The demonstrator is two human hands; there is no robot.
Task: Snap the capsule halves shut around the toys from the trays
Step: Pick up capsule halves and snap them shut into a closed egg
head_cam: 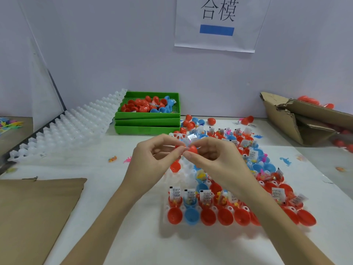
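Note:
Both hands meet above the white capsule tray (pixel 172 177). My left hand (pixel 154 155) pinches one red capsule half, mostly hidden behind its fingers. My right hand (pixel 212 155) pinches the other red capsule half (pixel 192 149). A small clear toy packet (pixel 191 137) sticks up between the two halves. In the tray below, red and blue open halves (pixel 174 216) sit in rows, several with toys and paper slips (pixel 175 194) standing in them.
Stacked green bins (pixel 147 122) with loose red and blue halves stand at the back. A stack of empty white trays (pixel 72 127) leans at the left. Cardboard sheet (pixel 36 213) lies front left, a torn cardboard box (pixel 298 119) back right. Small plastic toys (pixel 285 161) lie scattered.

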